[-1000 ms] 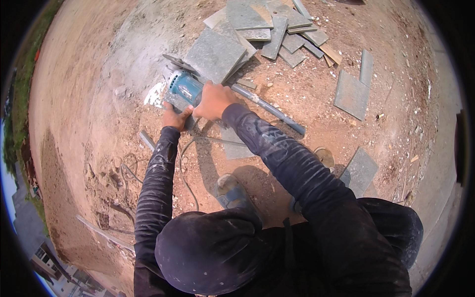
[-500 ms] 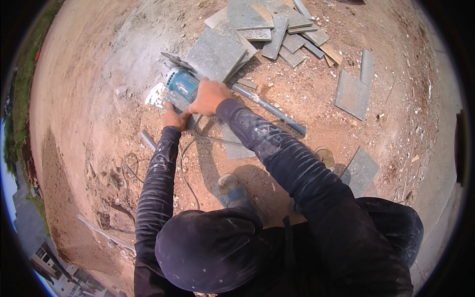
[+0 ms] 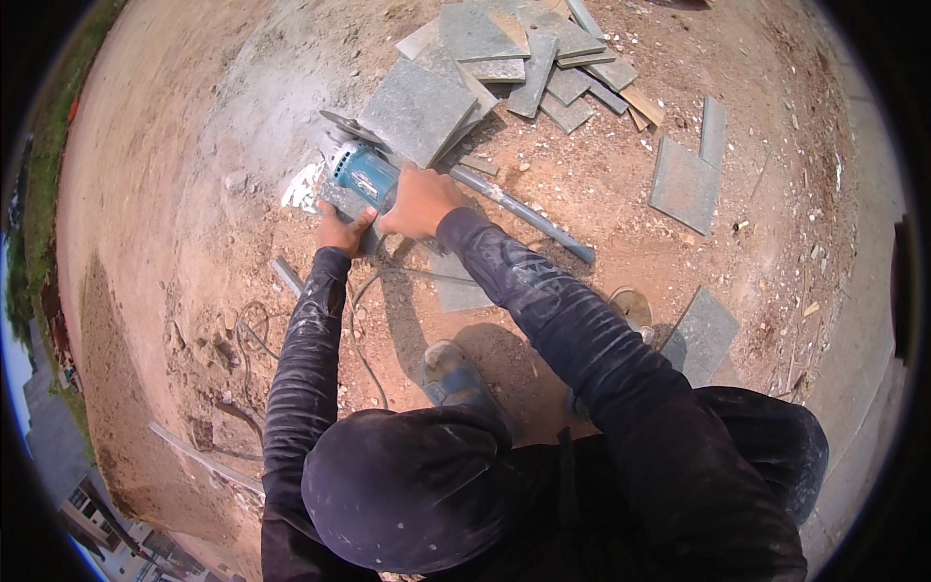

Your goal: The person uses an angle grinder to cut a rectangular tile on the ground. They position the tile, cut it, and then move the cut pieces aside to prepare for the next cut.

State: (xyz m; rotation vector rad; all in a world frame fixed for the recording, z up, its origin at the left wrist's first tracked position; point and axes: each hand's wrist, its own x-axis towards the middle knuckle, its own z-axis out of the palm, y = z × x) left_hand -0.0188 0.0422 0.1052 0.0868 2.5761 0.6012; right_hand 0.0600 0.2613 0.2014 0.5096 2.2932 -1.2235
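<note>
My right hand (image 3: 424, 202) is wrapped round the rear of a blue angle grinder (image 3: 365, 177). The grinder's cutting disc (image 3: 347, 124) stands at the far end, close to the edge of a large grey stone tile (image 3: 419, 109) on a stack. Beneath the grinder's body, my left hand (image 3: 341, 233) grips a grey tile piece (image 3: 343, 200), its thumb on the upper face. The fingers under that piece are hidden. A power cord (image 3: 427, 273) trails over the dirt below my hands.
Several cut tiles (image 3: 572, 85) lie heaped at the far side. A grey pipe (image 3: 529, 216) rests right of the grinder. More tiles (image 3: 685, 184) lie to the right, one tile (image 3: 702, 335) near my foot. Pale dust (image 3: 272, 107) covers the ground at far left.
The grinder and my right hand have shifted slightly right and nearer to me. My left hand stays almost in place on the tile piece.
</note>
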